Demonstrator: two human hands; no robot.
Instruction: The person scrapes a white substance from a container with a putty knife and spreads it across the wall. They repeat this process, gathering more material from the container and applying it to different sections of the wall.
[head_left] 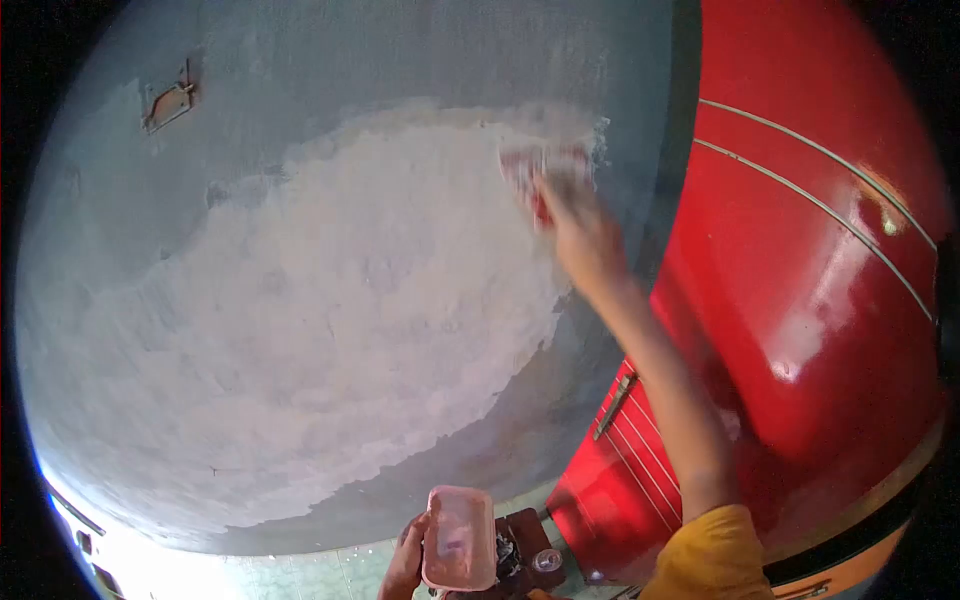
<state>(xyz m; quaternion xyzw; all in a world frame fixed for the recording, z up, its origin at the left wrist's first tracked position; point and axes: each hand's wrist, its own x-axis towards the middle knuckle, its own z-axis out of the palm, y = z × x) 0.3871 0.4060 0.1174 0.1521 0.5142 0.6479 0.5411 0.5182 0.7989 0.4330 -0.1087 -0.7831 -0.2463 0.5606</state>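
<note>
My right hand (585, 235) is raised at the upper right of the grey wall (430, 60), closed on a flat red-and-white putty spreader (525, 170) smeared by motion. The spreader's edge lies against or very near the upper right border of a pale putty patch (370, 290), which covers much of the wall's middle. At the bottom, my left hand (405, 560) grips the side of a shallow pinkish plastic tub (480, 520). Some pale residue shows inside the tub.
A glossy red cabinet (740, 290) with metal strips and a handle (615, 407) stands close on the right. A metal fitting (168, 104) sticks out of the wall at upper left. Below are a dark stand (525, 525), a small clear round container (547, 560) and a pale tiled floor (320, 575).
</note>
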